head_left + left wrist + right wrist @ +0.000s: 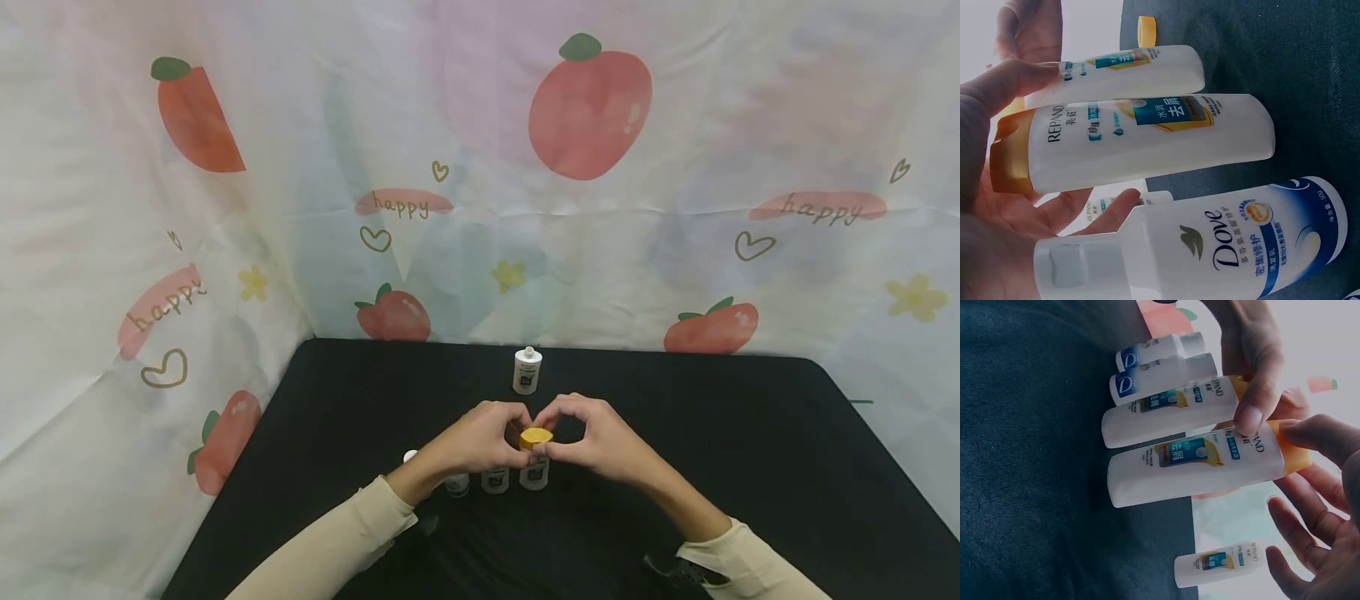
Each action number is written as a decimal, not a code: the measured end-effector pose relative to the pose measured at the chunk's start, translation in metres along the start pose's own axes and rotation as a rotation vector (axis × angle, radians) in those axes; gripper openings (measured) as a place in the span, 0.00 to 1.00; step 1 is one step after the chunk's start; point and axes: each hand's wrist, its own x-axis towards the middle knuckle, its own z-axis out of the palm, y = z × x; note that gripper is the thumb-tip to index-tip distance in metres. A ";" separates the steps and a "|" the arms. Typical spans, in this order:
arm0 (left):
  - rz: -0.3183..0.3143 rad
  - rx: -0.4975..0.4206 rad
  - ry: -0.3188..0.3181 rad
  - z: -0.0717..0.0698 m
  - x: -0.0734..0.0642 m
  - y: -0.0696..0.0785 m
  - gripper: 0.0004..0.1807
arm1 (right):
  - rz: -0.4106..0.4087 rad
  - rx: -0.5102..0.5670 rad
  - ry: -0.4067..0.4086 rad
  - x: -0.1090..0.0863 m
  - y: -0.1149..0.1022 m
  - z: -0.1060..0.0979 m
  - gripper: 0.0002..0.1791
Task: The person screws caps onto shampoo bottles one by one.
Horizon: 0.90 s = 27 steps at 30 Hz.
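In the head view both hands meet at a white shampoo bottle (535, 477) with a yellow cap (536, 437). My right hand (600, 437) pinches that cap between thumb and fingers; the right wrist view shows the thumb (1313, 434) on its near side. My left hand (483, 437) holds the same bottle just below the cap, its thumb (1252, 415) on the white upper body. The bottle stands upright on the black table. Beside it is a matching bottle (1147, 140) with an orange-yellow cap (1011, 153), under my left hand.
Two white-and-blue Dove bottles (1163, 375) (1150, 350) continue the row leftward. A capless white bottle (527, 372) stands farther back on the black table (720, 433). One loose yellow cap (1147, 31) lies on the table. A patterned curtain (495, 275) hangs behind.
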 end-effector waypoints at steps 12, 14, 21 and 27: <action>-0.019 0.060 -0.004 0.004 0.000 0.003 0.11 | 0.024 -0.028 -0.019 -0.002 0.002 0.003 0.12; -0.024 0.067 -0.007 0.005 0.000 0.003 0.11 | 0.022 -0.029 -0.018 -0.002 0.003 0.004 0.12; -0.028 0.062 -0.013 0.004 -0.002 0.005 0.11 | 0.021 -0.041 -0.020 -0.003 0.004 0.005 0.12; -0.025 0.029 0.000 0.004 -0.002 0.003 0.11 | 0.011 -0.053 -0.013 -0.003 0.005 0.006 0.13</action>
